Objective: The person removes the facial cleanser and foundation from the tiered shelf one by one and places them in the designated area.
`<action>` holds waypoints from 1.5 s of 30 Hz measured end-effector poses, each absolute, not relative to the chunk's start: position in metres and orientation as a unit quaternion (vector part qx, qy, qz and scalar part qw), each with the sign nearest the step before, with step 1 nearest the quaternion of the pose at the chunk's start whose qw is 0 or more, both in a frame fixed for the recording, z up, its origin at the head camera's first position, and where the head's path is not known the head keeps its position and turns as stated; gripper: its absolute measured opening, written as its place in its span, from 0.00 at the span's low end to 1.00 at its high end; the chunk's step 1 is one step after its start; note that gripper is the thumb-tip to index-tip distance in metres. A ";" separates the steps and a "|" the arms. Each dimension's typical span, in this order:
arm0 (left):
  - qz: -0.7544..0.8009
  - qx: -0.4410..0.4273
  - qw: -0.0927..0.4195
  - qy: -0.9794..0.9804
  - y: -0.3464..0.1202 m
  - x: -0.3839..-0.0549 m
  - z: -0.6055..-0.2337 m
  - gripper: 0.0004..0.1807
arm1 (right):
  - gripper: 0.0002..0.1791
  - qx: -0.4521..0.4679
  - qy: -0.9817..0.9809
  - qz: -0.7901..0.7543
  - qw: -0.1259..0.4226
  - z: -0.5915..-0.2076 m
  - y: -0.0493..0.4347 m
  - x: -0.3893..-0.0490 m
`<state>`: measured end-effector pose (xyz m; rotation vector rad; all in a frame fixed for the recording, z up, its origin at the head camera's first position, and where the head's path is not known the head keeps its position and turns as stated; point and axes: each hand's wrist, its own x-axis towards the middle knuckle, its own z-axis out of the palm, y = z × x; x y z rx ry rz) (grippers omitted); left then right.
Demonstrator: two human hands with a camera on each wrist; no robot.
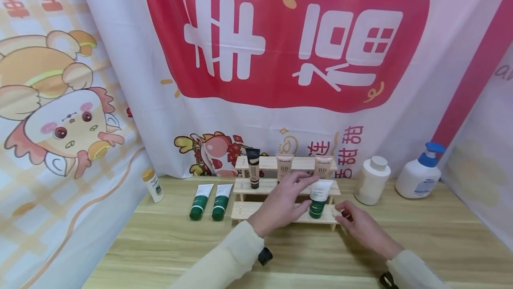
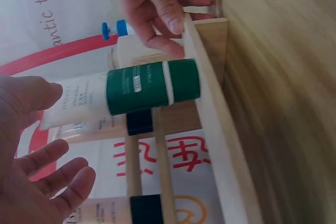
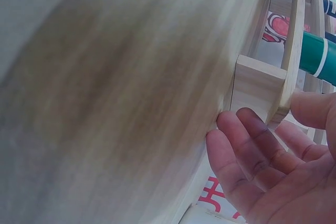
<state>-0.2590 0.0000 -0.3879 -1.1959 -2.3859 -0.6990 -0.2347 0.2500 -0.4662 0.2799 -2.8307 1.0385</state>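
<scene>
A green-and-white tube stands cap down on the lowest step of a wooden tiered rack, near its right end. My left hand is beside this tube, a digit at its white upper end; in the left wrist view the other fingers are spread and apart from it. My right hand holds the right end of the lowest step, thumb at the board's edge and the other fingers around the end.
A dark tube and two beige BB tubes stand on the rack's middle step. Left of it lie two green-and-white tubes and a yellow-capped bottle. To the right stand a white jar and a blue-topped pump bottle.
</scene>
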 end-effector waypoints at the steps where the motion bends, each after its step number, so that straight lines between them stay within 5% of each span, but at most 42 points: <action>1: -0.244 -0.424 0.186 -0.852 0.002 -0.260 -0.390 0.36 | 0.11 0.093 -0.933 0.343 0.055 -0.466 0.250 -0.235; 18: -0.294 -0.425 0.245 -0.820 0.023 -0.268 -0.434 0.42 | 0.12 0.082 -0.935 0.343 0.042 -0.463 0.248 -0.233; 31: -0.330 -0.418 0.240 -0.812 0.030 -0.268 -0.443 0.41 | 0.13 0.085 -0.931 0.353 0.044 -0.463 0.248 -0.232; 38: -0.400 -0.432 0.225 -0.777 0.002 -0.252 -0.413 0.41 | 0.12 0.091 -0.929 0.354 0.057 -0.463 0.247 -0.231; 45: -0.390 -0.407 0.278 -0.777 -0.037 -0.243 -0.374 0.41 | 0.12 0.105 -0.927 0.353 0.074 -0.464 0.248 -0.230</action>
